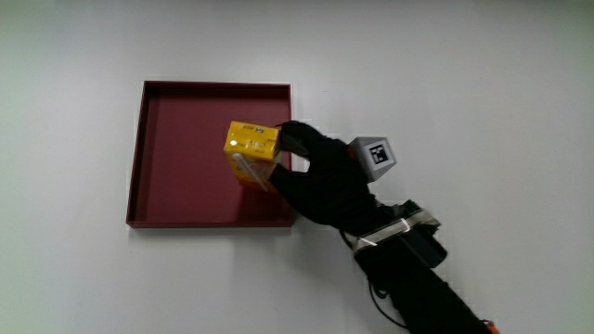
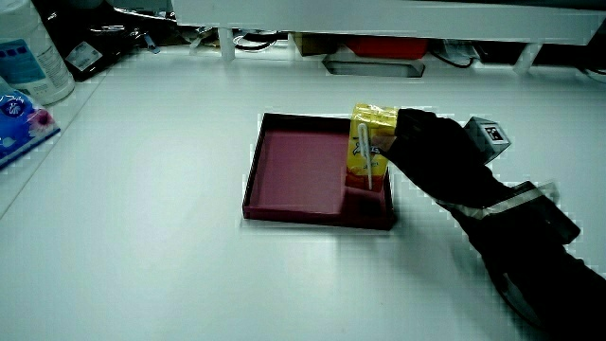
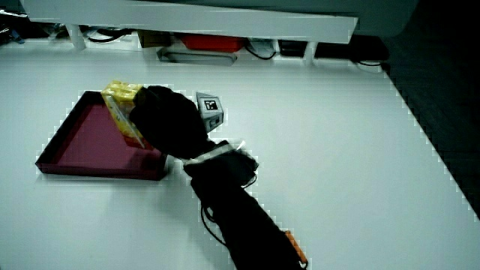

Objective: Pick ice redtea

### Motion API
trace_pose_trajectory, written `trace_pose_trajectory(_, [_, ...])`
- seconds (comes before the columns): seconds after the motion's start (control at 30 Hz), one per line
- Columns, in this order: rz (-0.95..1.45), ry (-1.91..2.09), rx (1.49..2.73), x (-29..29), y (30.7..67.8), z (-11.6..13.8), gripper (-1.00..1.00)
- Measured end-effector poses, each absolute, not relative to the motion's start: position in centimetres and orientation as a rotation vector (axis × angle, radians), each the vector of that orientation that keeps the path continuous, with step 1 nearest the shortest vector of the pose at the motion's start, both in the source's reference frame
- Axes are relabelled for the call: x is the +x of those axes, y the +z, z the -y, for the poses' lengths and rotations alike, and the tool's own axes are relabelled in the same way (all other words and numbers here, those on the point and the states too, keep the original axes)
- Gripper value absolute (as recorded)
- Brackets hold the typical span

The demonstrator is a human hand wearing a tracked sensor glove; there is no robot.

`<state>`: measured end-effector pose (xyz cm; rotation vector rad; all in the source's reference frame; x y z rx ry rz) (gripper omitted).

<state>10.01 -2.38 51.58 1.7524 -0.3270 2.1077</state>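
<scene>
A yellow ice red tea carton (image 1: 251, 151) with a white straw on its side stands upright in the dark red tray (image 1: 176, 176), near the tray's corner. The black gloved hand (image 1: 295, 158) has its fingers wrapped around the carton, with the patterned cube (image 1: 374, 154) on its back. In both side views the carton (image 2: 369, 147) (image 3: 120, 106) shows yellow in the hand (image 2: 409, 144) (image 3: 150, 112), above the tray floor (image 2: 298, 170) (image 3: 82, 146). The forearm reaches over the tray's rim from the person's side.
A low white partition (image 2: 379, 11) runs along the table's edge farthest from the person, with cables and boxes under it. A plastic bottle (image 2: 28, 52) and a blue packet (image 2: 19, 118) lie at a table corner near the partition.
</scene>
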Motion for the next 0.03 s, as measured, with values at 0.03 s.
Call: trace_pose_trajectory(0.03, [0.329, 2.119, 1.745, 10.32, 51.15, 2.52, 1.0])
